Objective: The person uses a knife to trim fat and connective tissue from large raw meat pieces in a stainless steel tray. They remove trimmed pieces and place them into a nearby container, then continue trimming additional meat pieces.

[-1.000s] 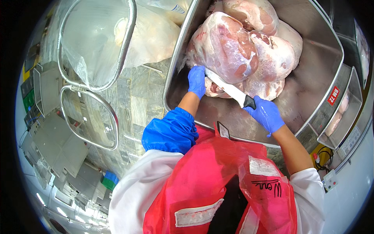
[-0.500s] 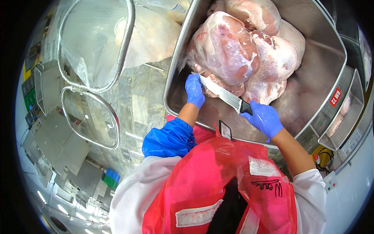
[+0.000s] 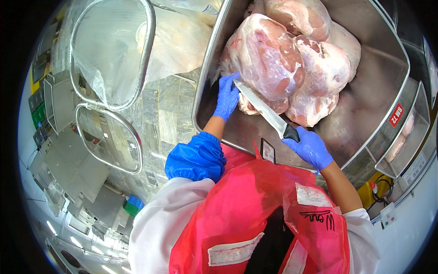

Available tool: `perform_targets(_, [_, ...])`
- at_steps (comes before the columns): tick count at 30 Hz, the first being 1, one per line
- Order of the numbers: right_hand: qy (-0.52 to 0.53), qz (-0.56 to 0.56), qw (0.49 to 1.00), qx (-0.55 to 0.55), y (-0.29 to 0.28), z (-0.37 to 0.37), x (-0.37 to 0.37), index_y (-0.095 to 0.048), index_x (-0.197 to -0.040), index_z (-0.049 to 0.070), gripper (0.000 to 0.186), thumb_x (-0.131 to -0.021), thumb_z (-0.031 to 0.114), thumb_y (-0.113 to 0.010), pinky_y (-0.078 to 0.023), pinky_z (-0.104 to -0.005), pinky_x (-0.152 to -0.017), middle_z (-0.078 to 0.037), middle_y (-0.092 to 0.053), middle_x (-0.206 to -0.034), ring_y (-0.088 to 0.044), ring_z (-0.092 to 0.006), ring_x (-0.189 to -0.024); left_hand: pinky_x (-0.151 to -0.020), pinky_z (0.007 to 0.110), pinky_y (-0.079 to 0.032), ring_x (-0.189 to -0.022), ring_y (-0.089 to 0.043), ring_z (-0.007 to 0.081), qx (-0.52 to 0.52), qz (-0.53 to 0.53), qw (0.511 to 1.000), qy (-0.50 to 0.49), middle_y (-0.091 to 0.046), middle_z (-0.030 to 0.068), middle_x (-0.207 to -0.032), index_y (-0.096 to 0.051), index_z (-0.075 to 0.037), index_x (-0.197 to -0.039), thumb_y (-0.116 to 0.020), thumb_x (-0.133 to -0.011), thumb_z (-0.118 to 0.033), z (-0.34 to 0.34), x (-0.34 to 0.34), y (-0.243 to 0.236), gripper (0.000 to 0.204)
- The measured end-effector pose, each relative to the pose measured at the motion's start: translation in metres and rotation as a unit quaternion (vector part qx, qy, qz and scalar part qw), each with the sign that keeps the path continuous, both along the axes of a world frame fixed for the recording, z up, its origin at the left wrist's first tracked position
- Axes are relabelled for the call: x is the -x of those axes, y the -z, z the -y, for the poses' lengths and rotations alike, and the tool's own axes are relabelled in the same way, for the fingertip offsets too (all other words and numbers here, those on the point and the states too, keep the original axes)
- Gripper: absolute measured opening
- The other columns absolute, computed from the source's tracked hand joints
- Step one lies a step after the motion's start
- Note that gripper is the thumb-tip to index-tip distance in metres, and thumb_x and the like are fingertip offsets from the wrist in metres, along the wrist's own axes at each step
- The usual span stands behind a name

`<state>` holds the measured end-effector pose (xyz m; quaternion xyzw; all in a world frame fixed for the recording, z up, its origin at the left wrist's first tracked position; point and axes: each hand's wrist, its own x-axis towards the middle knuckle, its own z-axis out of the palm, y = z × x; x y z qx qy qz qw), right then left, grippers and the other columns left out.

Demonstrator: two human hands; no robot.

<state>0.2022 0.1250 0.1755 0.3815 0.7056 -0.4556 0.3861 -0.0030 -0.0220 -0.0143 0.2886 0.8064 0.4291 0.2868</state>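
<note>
Since the last frame, your left hand [image 3: 226,99] has shifted a little farther into the tub [image 3: 381,86], fingertips now up at the knife point, while your right hand [image 3: 310,148] has dropped slightly nearer you, so the knife [image 3: 261,108] slants more steeply. Meat pile looks about the same.

Right hand: fingers wrapped around the black handle [image 3: 291,133], firm hold. Left hand: fingers partly bent at the left edge of the meat, beside the blade tip; can't tell if you're pinching anything. Both wear thin, wrinkled blue gloves.

Blade is long, flat, pale metal, running from far left to near right along the near side of the big piece of meat [image 3: 264,57]. That piece is rounded, wet and pink, with whitish film and fat. Low piece of meat [image 3: 248,106] shows beneath the blade; more rounded lumps [image 3: 321,64] sit to the right and far side.

Tub is smooth grey metal with rounded corners, red label [image 3: 396,115] on its right. You've got a shiny red apron [image 3: 219,205] and a puffy blue sleeve cover [image 3: 196,156] on the left arm. Clear, crinkled plastic bag [image 3: 171,45] left of the tub.
</note>
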Motion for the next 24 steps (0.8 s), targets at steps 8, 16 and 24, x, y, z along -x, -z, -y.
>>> perform_targets(8, [-0.027, 0.042, 0.997, 0.058, -0.033, -0.029, -0.021, -0.048, -0.107, 0.006, 0.036, -0.075, 0.022, -0.053, -0.043, -0.0459, -0.069, -0.026, -0.058, -0.087, -0.056, -0.0405, -0.082, -0.071, 0.027, -0.043, -0.073, -0.051, 0.0146, 0.002, 0.235, 0.961, -0.143, -0.053, 0.0030, -0.079, -0.056, -0.005, -0.086, -0.047, -0.083, 0.000, -0.005, 0.000, 0.010, 0.010])
perform_targets(16, [-0.012, -0.116, 0.992, 0.042, -0.055, -0.043, -0.052, -0.033, -0.130, 0.006, 0.056, -0.079, 0.012, -0.053, -0.042, -0.0451, -0.080, -0.028, -0.053, -0.103, -0.051, -0.0436, -0.095, -0.057, 0.023, -0.040, -0.062, -0.045, 0.0089, -0.076, 0.367, 0.873, -0.311, -0.050, 0.0007, -0.076, -0.051, -0.006, -0.087, -0.043, -0.088, -0.003, -0.017, -0.001, 0.003, 0.009])
perform_targets(24, [-0.040, -0.106, 0.992, 0.056, -0.049, -0.047, -0.046, -0.026, -0.134, 0.005, 0.058, -0.083, 0.014, -0.052, -0.042, -0.0450, -0.082, -0.028, -0.051, -0.107, -0.050, -0.0434, -0.097, -0.059, 0.023, -0.039, -0.066, -0.042, 0.0089, -0.061, 0.347, 0.888, -0.295, -0.045, -0.0004, -0.076, -0.048, -0.009, -0.084, -0.043, -0.092, -0.009, -0.012, 0.007, -0.012, 0.010])
